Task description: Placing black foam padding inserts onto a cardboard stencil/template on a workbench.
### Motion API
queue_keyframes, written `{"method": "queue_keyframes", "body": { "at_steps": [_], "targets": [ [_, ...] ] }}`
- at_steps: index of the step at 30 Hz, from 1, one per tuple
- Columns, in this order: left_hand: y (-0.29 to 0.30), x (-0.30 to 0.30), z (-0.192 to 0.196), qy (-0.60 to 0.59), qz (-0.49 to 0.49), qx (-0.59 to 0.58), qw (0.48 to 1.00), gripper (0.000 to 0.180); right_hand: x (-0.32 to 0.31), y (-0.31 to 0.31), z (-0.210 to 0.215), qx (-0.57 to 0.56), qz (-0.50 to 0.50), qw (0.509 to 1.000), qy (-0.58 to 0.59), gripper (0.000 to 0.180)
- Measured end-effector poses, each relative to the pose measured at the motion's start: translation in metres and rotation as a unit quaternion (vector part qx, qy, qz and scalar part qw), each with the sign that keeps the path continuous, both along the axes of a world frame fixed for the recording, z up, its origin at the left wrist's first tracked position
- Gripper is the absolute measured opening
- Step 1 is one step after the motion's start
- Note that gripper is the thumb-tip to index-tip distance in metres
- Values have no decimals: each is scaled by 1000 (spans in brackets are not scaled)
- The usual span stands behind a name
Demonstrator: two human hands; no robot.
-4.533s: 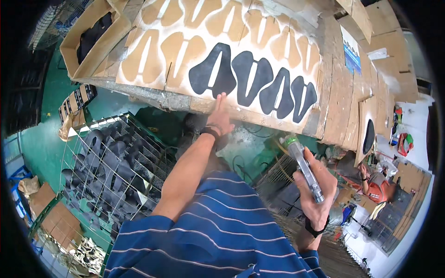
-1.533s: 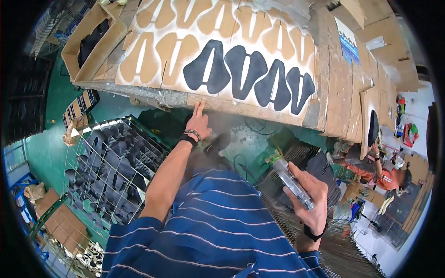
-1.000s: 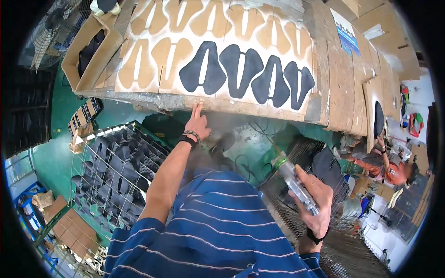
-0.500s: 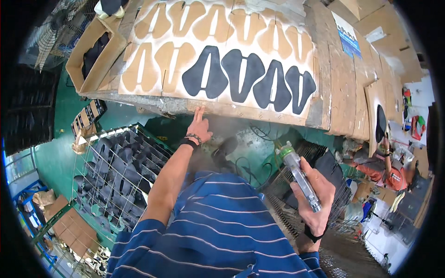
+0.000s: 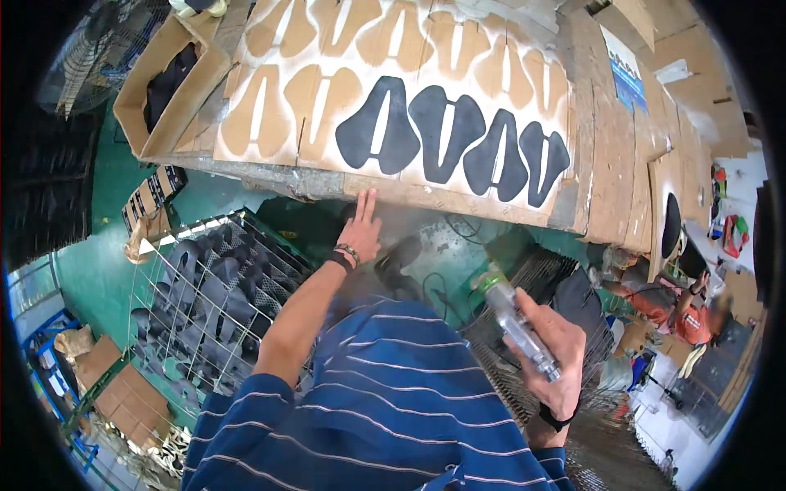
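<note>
My right hand [image 5: 557, 352] is wrapped around a metal spray gun [image 5: 517, 326] with a green end. It is held to the right of my body, short of the table. My left hand [image 5: 361, 231] rests its stretched fingertips against the table's near edge [image 5: 393, 186]; nothing is in it. Beyond that hand, several flat, black, curved pieces [image 5: 379, 127] lie in a row on a cardboard sheet [image 5: 315, 173]. Bare brown outlines [image 5: 319, 102] of the same shape, ringed by white overspray, fill the rest of the sheet.
A wire rack [image 5: 205, 303] of dark curved pieces stands at my left. An open cardboard box [image 5: 184, 98] sits at the table's left end. Stacked wire racks [image 5: 548, 270] and a hose [image 5: 438, 290] lie low on the right. Farther right, another person [image 5: 684, 315] handles a black piece.
The view has shifted slightly, so the table sits a little more to the right. The spray gun's green end has dipped slightly toward me. My left hand stays at the edge.
</note>
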State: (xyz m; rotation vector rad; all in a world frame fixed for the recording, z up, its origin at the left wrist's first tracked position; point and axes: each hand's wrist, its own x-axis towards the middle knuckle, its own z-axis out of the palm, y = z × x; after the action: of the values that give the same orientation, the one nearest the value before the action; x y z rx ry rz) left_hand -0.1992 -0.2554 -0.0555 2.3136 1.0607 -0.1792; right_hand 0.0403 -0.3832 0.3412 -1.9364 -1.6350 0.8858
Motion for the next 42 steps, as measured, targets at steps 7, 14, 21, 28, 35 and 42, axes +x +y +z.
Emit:
{"method": "queue_keyframes", "body": {
  "at_steps": [7, 14, 21, 28, 35, 42],
  "targets": [
    [22, -45, 0, -227, -2, -91, 970, 28, -28, 22, 4, -19, -20, 1000, -3, 75],
    [6, -121, -48, -175, 104, -177, 963, 20, -46, 22, 3, -38, -16, 999, -3, 80],
    [-22, -205, -137, 112, 187, -227, 949, 30, -46, 18, 15, -26, -96, 994, -48, 62],
    [-21, -191, -114, 163, 210, -227, 937, 30, -37, 0, 7, 18, -93, 995, -17, 66],
    [-25, -180, -90, 32, 356, -252, 899, 28, -23, -13, -1, 25, -52, 998, 15, 75],
    [-34, -193, -93, 47, 352, -222, 908, 30, -10, -24, -6, 40, -64, 996, 39, 79]
  ]
}}
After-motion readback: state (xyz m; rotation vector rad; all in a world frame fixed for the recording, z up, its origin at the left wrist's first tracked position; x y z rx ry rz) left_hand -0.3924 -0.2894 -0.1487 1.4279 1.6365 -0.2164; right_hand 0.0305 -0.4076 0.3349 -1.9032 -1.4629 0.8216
